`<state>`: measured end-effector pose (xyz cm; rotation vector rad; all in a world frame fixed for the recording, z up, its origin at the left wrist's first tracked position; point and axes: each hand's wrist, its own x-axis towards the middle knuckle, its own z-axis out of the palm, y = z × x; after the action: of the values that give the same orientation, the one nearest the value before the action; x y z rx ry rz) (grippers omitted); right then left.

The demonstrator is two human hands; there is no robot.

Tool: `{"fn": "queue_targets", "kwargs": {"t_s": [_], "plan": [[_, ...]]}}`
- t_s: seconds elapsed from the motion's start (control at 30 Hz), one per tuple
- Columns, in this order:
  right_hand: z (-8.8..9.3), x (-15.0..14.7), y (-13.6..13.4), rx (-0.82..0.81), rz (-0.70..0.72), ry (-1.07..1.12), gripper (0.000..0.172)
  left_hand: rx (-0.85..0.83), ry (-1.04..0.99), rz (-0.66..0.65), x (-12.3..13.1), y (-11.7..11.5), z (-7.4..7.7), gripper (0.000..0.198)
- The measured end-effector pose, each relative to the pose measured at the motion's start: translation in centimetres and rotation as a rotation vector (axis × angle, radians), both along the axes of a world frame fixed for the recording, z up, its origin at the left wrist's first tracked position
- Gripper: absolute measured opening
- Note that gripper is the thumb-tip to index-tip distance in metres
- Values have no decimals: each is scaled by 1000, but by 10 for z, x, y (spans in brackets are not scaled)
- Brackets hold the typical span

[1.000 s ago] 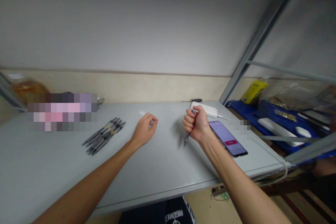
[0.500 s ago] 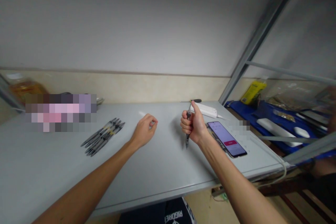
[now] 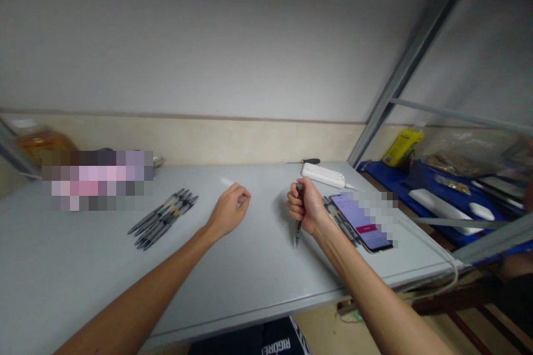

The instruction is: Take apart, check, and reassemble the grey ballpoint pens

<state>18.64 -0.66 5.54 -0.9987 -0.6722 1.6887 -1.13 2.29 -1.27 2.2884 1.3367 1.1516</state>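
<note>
My right hand (image 3: 306, 208) is wrapped round a grey-black pen (image 3: 297, 233), held upright above the table with its tip pointing down. The thumb lies over the pen's top end. Close by, more pens (image 3: 341, 222) lie partly hidden behind that hand and beside a phone (image 3: 362, 222) with a lit screen. My left hand (image 3: 229, 208) rests on the table, its fingers curled in towards the thumb; whether anything small is between them is hidden. To its left several similar pens (image 3: 164, 219) lie side by side in a slanted bundle.
A white power strip (image 3: 325, 175) and a screwdriver (image 3: 310, 161) lie at the back by the wall. On the left stand a bottle of amber liquid (image 3: 45, 141) and a blurred-out pink item (image 3: 95, 177). Metal frame bars (image 3: 387, 89) border the right side, with a blue surface beyond.
My right thumb has come down from its raised position onto the pen's top, and the pen sits slightly lower. My left hand has stayed in place.
</note>
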Motion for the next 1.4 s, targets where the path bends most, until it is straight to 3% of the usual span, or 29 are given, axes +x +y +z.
{"fn": "queue_targets", "kwargs": {"t_s": [0.2,0.33,0.57,0.63,0.8,0.97,1.1,1.23,1.4], "plan": [[2,-3,-3,-30,20,43,41,-3,3,6,0,-1,2,12],[2,-1,-2,-21,17,59,36,-1,9,11,-1,-1,2,12],[-4,6,2,-91,23,-101,40,28,49,18,-2,0,1,12],[-7,7,2,-77,4,-189,31,35,74,40,-3,1,1,12],[-17,12,2,109,-19,-610,21,34,136,108,-6,5,0,12],[-29,31,7,399,-2,-1395,18,19,153,125,-7,6,0,12],[-37,46,3,529,-27,-1833,25,27,155,121,-7,5,0,12],[-41,52,-3,541,-44,-2075,28,9,153,120,-7,5,-1,12],[-45,56,-3,527,4,-2182,25,3,155,122,-7,4,0,12]]}}
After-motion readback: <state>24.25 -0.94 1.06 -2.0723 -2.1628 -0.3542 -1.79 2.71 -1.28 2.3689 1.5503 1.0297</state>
